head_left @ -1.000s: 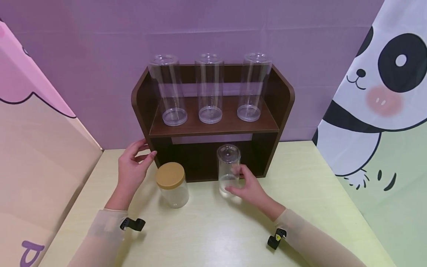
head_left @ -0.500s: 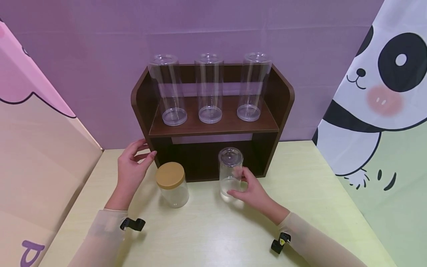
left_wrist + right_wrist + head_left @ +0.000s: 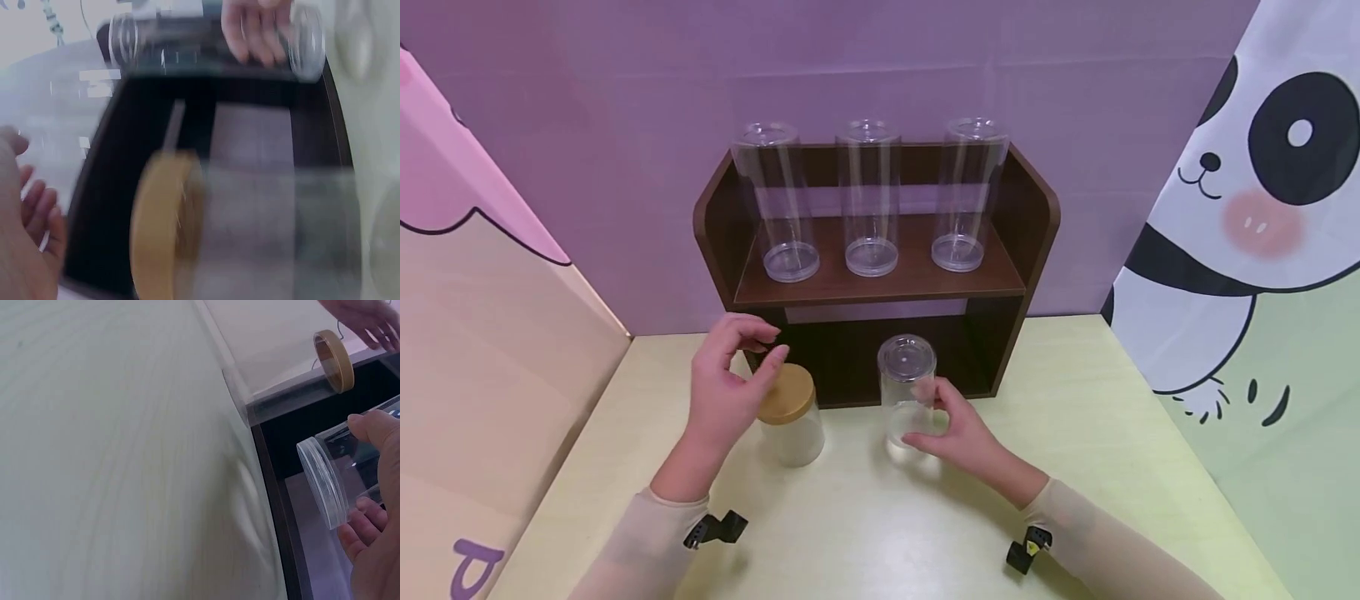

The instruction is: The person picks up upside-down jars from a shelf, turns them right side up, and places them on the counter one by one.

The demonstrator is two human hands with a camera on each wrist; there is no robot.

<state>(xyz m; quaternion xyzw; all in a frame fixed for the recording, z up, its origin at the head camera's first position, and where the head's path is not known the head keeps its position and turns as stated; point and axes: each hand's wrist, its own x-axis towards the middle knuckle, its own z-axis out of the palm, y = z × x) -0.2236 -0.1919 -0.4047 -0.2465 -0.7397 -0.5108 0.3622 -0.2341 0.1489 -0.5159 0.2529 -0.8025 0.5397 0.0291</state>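
Observation:
My right hand (image 3: 961, 429) grips the lower side of a clear cylindrical container (image 3: 904, 377), thumb on the near side and fingers behind. It stands in front of the shelf's lower opening; the right wrist view shows its ringed end (image 3: 322, 481). My left hand (image 3: 726, 396) hovers just left of a clear jar (image 3: 797, 443) with a wooden-looking lid (image 3: 792, 398), thumb and fingers spread apart and holding nothing. The thumb overlaps the lid in the head view, while the left wrist view shows a gap between fingers and lid (image 3: 162, 231).
Behind both hands stands a dark brown two-tier shelf (image 3: 880, 292). On its upper board are three tall clear cylinders, left (image 3: 792, 262), middle (image 3: 871, 258) and right (image 3: 957, 254). All rests on a pale wood table (image 3: 865, 533) against a purple backdrop (image 3: 587, 167).
My left hand has left the shelf's left side and moved right and nearer, toward the lidded jar. My right hand has brought the clear container slightly nearer the front.

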